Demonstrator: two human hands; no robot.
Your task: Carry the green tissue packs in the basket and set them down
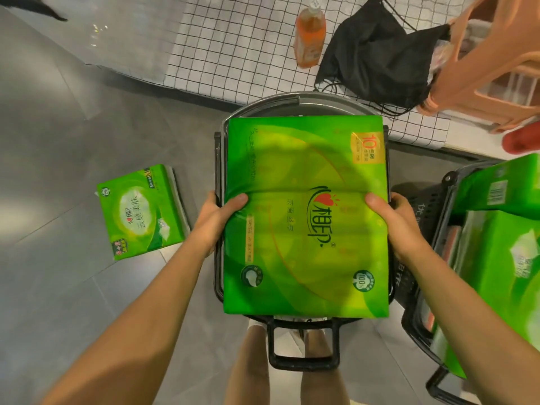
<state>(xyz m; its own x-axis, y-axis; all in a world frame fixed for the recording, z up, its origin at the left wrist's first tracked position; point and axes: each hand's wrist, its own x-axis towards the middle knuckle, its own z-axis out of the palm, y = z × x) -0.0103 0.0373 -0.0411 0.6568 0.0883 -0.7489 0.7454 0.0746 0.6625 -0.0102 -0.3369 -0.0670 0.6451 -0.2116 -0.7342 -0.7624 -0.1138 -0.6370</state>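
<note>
Both hands, left hand (217,213) and right hand (393,217), grip the big tissue pack (306,217) above the black basket (304,343) (not yet lowered in); a smaller pack (140,211) waits on the floor.

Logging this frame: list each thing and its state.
large green pack: held flat over black basket
left hand: grips pack's left edge
right hand: grips right edge
small green pack: flat on floor
orange bottle: lying, capped
black bag: slumped
</note>
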